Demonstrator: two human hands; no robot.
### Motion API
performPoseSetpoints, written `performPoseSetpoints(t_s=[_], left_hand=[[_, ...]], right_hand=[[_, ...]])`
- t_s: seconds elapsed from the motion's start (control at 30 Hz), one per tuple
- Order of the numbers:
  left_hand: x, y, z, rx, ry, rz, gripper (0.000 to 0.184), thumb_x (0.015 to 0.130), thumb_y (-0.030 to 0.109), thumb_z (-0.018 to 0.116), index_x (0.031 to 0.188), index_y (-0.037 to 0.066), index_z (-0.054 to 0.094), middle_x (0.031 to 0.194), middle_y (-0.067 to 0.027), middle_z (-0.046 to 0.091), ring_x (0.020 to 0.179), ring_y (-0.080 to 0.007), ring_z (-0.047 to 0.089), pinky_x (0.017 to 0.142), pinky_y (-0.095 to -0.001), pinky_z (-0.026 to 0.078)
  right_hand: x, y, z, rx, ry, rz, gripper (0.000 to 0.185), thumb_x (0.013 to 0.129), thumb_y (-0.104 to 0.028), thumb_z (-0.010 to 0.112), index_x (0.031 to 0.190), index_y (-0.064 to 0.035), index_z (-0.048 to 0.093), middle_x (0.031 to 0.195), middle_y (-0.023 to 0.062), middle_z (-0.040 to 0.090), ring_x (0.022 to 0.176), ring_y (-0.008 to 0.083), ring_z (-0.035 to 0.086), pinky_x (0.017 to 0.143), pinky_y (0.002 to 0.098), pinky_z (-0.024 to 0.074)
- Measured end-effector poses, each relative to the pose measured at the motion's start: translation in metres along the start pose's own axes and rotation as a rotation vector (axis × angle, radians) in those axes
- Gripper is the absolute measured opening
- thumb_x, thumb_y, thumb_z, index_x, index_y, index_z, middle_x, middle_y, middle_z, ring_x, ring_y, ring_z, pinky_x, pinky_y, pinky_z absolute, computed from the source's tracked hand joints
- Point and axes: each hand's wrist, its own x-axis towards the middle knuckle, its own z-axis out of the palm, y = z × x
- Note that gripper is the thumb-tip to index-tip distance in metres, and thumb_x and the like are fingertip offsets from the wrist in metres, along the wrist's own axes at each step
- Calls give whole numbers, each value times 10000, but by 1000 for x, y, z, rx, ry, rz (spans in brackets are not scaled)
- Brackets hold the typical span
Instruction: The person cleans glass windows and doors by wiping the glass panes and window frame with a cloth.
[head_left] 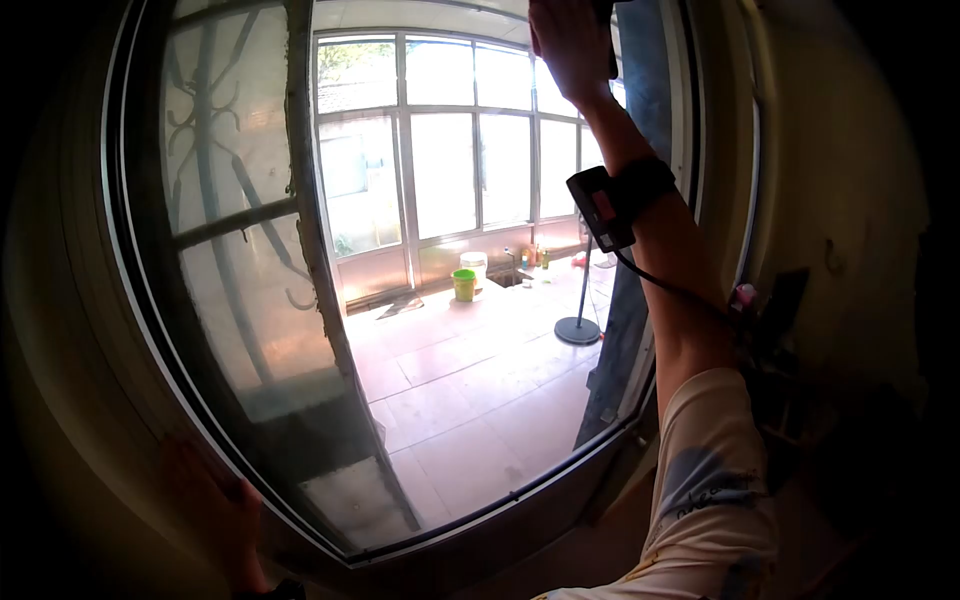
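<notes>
My right arm reaches up across the window [440,545]. At the top edge of the head view, my right hand [572,45] is raised near the upper right of the frame, its fingertips mostly cut off. A dark object [612,45] shows beside that hand; I cannot make out what it is or whether I hold it. In the dim lower left, my left hand [215,510] rests against the side of the window frame [190,385], its fingers laid flat and partly lost in shadow. An old, peeling sash [305,240] with cloudy glass stands behind the left part of the window.
A small black device [602,210] is strapped to my right forearm, its cable [675,290] running down. Beyond the window are a tiled floor [470,400], a green bucket [464,286], a sink [510,278] and a stand with a round base [577,331]. A wall [850,200] lies right.
</notes>
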Motion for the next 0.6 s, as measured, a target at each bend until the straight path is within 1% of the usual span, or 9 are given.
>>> performPoseSetpoints(t_s=[0.03, 0.1, 0.23, 0.3, 0.33, 0.37, 0.43, 0.53, 0.6], left_hand=[[-7, 1, 10, 12, -20, -58, 678, 892, 322, 386, 1442, -22, 188, 1492, -225, 204, 1380, -340, 229, 1126, -456, 188], [-11, 9, 12, 51, 69, -49, 638, 930, 337, 371, 1433, -22, 212, 1483, -231, 216, 1373, -330, 247, 1116, -436, 219], [-10, 18, 4, 58, 130, -41, 647, 935, 351, 398, 1423, -38, 227, 1461, -251, 248, 1348, -368, 273, 1096, -458, 237], [-10, 19, 2, 52, 153, -39, 652, 938, 358, 412, 1418, -46, 235, 1450, -261, 264, 1336, -387, 287, 1086, -469, 247], [-9, 20, 0, 45, 170, -36, 654, 940, 362, 419, 1415, -50, 239, 1445, -266, 272, 1330, -397, 293, 1082, -475, 251], [-5, 22, -2, 42, 187, -25, 657, 941, 365, 426, 1413, -54, 242, 1439, -271, 280, 1323, -407, 300, 1077, -480, 256], [7, 29, -6, 37, 221, -1, 663, 944, 372, 439, 1408, -62, 250, 1428, -281, 296, 1311, -426, 313, 1067, -491, 265], [15, 34, -2, -21, 235, 13, 724, 943, 427, 415, 1410, -87, 209, 1422, -315, 276, 1301, -464, 304, 1059, -518, 257], [15, 36, 0, -96, 231, 3, 782, 938, 480, 380, 1414, -104, 170, 1434, -332, 228, 1309, -482, 270, 1062, -540, 233]], right_hand=[[-15, 51, 16, -227, -48, -149, 397, 959, -345, 418, 1276, -115, 482, 1330, 138, 459, 1115, 290, 474, 972, 393, 369], [-51, 67, -12, 315, 127, 251, 313, 932, -264, 418, 1173, -92, 518, 1134, 115, 528, 1065, 256, 469, 907, 398, 365], [-98, 137, -13, 503, -239, 505, 241, 942, -222, 332, 974, -37, 483, 983, 144, 541, 916, 288, 553, 780, 385, 462], [-92, 148, 14, 112, -176, 518, 209, 928, -205, 362, 952, -49, 499, 867, 123, 566, 777, 268, 580, 698, 360, 478], [-66, 134, 13, 147, -206, 437, 194, 924, -204, 381, 888, -59, 505, 833, 111, 566, 749, 257, 583, 672, 351, 476], [-46, 95, 3, 116, -171, 362, 215, 936, -247, 374, 1072, -91, 433, 1044, 113, 482, 950, 276, 481, 806, 414, 396], [-3, 16, -17, 42, -95, 214, 514, 961, -334, 358, 1438, -155, 290, 1466, 117, 315, 1352, 314, 278, 1073, 539, 236], [-2, 4, -52, 386, 20, -190, 490, 960, -342, 368, 1403, -133, 350, 1451, 149, 333, 1309, 365, 322, 1065, 552, 228], [-24, 61, -16, 246, 20, -145, 480, 947, -290, 404, 1397, -131, 356, 1437, 156, 353, 1276, 372, 366, 1036, 544, 274]])
